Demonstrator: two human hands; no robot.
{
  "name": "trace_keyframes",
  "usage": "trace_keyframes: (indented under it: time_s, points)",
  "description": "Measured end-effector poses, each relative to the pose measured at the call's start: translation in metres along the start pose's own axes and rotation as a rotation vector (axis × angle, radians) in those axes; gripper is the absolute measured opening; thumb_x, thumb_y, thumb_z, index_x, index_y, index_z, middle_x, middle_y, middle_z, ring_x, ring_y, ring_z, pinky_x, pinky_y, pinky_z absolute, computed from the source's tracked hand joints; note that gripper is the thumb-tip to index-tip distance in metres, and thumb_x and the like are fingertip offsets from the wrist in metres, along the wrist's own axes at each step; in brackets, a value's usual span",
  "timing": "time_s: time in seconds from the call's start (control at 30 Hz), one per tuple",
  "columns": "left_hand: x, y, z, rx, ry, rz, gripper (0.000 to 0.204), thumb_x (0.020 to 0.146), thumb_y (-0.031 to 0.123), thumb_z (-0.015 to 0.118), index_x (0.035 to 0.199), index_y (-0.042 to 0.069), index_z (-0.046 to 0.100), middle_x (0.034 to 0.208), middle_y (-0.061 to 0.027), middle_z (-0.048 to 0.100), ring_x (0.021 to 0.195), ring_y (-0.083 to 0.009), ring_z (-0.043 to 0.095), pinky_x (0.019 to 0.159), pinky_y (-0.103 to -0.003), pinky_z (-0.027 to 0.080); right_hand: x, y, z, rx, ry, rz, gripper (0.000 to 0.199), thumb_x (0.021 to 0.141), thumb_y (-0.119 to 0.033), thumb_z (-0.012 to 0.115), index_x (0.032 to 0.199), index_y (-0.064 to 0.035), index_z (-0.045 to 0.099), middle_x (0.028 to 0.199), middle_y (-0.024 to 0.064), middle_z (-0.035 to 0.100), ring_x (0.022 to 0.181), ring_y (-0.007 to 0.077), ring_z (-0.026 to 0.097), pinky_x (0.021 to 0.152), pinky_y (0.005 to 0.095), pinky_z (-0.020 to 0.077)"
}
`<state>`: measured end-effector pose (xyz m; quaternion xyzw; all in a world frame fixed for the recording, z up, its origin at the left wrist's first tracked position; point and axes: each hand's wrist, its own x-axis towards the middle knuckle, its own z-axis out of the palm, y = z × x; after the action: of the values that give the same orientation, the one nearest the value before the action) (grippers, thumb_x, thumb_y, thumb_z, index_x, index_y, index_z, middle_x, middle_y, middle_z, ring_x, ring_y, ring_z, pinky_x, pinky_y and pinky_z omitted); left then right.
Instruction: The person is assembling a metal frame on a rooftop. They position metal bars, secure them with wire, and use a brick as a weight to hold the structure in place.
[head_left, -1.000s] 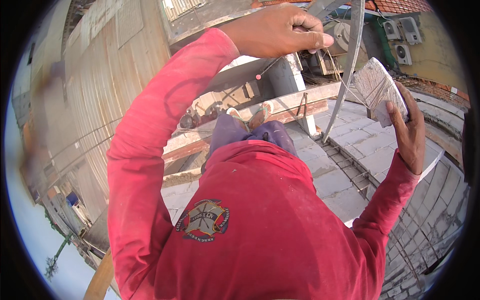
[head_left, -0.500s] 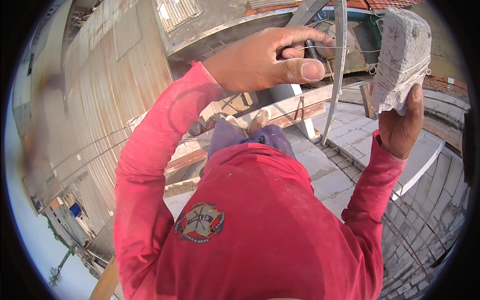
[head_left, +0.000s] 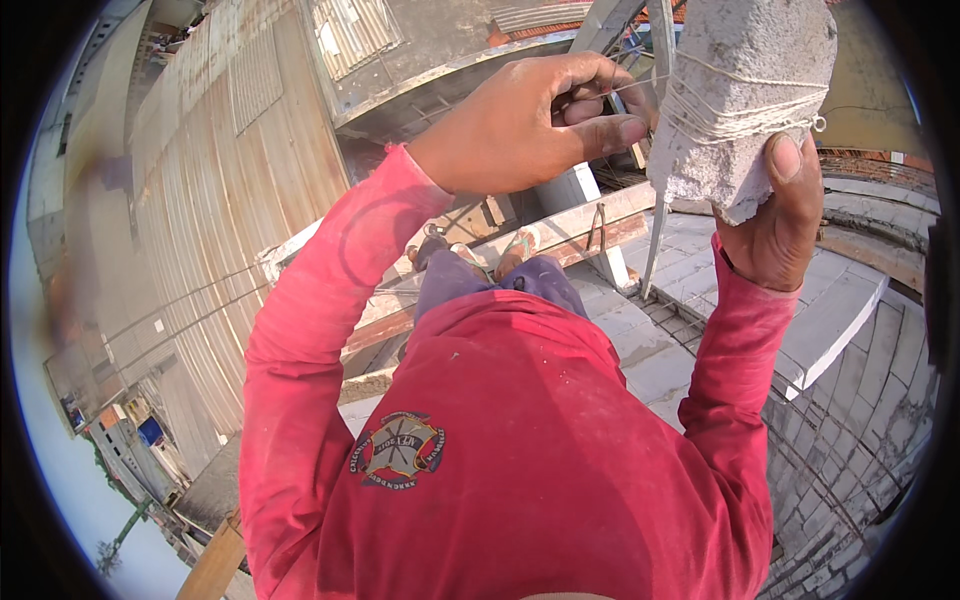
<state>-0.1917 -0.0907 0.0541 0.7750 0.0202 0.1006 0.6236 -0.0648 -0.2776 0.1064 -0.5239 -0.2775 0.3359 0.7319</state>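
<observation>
A rough grey chunk of concrete block [head_left: 750,70] stands upright in my right hand [head_left: 775,225], gripped near its lower end with the thumb on the front face. Pale string [head_left: 745,122] is wound several times round the middle of the block, with a small loop sticking out at its right side. To the left, my left hand [head_left: 530,125] is closed with curled fingers, pinching the free string that runs across to the block. This hand is close to the block's left edge but apart from it. The fingers behind the block are hidden.
A thin upright metal strip [head_left: 662,40] rises behind the block. Beyond my sandalled feet [head_left: 520,250] lies a wooden beam [head_left: 625,205]. Pale blocks [head_left: 630,335] pave the surface below, with rebar at the right. A corrugated roof [head_left: 240,150] spreads below at left.
My right hand has brought the block left and nearer my left hand, so it now overlaps the metal strip. The left hand's fingers have curled in closer round the string.
</observation>
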Motion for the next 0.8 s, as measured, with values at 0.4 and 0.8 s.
trace_keyframes:
  time_s: [0.4, 0.8]
  points:
    - [0.019, -0.017, -0.006, -0.111, 0.185, 0.028, 0.041, 0.099, 0.042, 0.05, 0.114, 0.007, 0.066, 0.088, -0.0011, 0.064, 0.083, -0.0094, 0.064, 0.071, -0.024, 0.048, -0.003, -0.023, -0.008, -0.349, 0.113, -0.089, 0.068, 0.083, -0.037, 0.071, 0.128, 0.0079, 0.047, 0.118, 0.0139, 0.06, 0.104, 0.0208, 0.061, 0.089, 0.0312, 0.0486]
    - [0.063, -0.064, -0.021, 0.126, 0.356, -0.246, 0.028, 0.096, 0.023, 0.054, 0.111, 0.002, 0.063, 0.093, -0.0034, 0.066, 0.085, -0.0107, 0.061, 0.069, -0.025, 0.047, -0.004, -0.031, -0.029, -0.448, 0.121, -0.009, 0.076, 0.081, -0.044, 0.072, 0.132, 0.0069, 0.047, 0.119, 0.0173, 0.061, 0.103, 0.0211, 0.063, 0.089, 0.0317, 0.0501]
